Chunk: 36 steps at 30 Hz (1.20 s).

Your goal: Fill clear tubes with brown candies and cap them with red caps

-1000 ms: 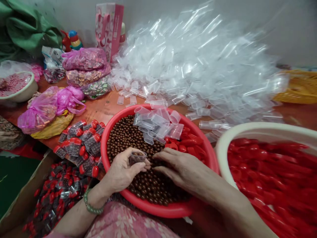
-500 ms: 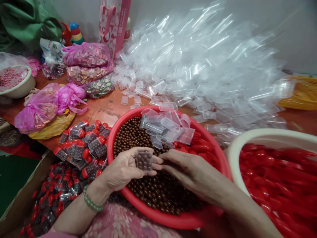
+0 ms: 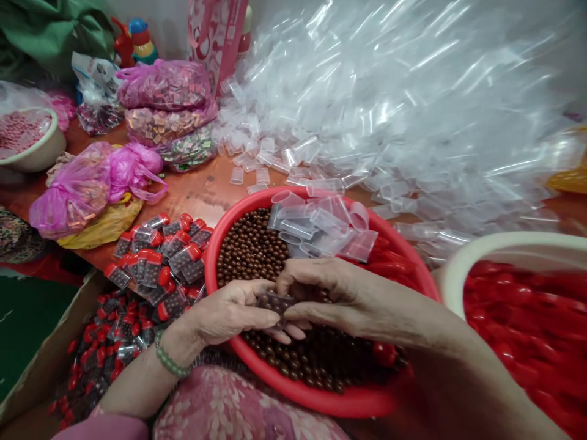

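Heap of clear plastic tubes point(image 3: 389, 110): filling the frame's upper right.
Round red plastic basin point(image 3: 212, 269): sitting at lower centre, holding glossy brown balls point(image 3: 254, 244).
Right hand point(image 3: 360, 296): curving at a small clear plastic container point(image 3: 275, 302) of balls, leaving grip unclear.
Left hand point(image 3: 232, 311): gripping that container.
Container: showing mid-frame, over the basin.

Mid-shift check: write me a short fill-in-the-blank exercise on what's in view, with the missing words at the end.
1. The left hand and right hand meet at a small clear container above a basin whose rim is coloured ____.
2. The bracelet is worn on the ____ wrist.
3. The small round balls in the basin are coloured ____.
4. Beneath the knotted pink bag lies another bag, coloured ____.

Missing words: red; left; brown; yellow.
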Each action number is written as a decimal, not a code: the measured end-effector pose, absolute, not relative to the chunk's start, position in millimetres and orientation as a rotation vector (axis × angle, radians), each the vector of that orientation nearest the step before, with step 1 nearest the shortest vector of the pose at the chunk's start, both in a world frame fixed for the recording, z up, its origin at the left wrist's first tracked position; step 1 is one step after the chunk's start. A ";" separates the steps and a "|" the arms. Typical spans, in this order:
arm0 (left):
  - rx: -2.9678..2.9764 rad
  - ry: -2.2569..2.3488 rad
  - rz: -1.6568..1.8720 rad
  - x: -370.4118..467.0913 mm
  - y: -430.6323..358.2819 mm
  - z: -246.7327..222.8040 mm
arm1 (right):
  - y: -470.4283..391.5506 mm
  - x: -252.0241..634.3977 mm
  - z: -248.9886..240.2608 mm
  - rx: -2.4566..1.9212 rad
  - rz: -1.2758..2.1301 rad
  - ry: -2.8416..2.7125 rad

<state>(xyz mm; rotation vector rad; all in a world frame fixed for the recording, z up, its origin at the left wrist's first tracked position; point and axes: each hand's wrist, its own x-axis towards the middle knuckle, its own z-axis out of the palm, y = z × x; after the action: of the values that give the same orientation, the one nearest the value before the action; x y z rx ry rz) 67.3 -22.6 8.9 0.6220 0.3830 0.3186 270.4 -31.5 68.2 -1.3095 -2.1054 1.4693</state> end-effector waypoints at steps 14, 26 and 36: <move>0.628 0.388 0.337 69.6 -20.9 9.9 | -53.5 276.8 66.9 -1.439 1.376 -1.870; 0.851 0.606 0.509 74.9 -24.5 24.2 | -114.0 328.8 49.9 -1.913 0.630 -1.873; 0.986 0.656 0.263 74.3 -23.0 33.9 | -125.4 323.4 18.3 -1.978 0.309 -2.367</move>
<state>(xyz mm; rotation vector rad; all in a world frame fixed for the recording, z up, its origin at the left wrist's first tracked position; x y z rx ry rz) 74.3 -23.0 33.9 0.9857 0.6560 0.2630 323.4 -125.4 18.3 -1.9781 -2.3665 0.3091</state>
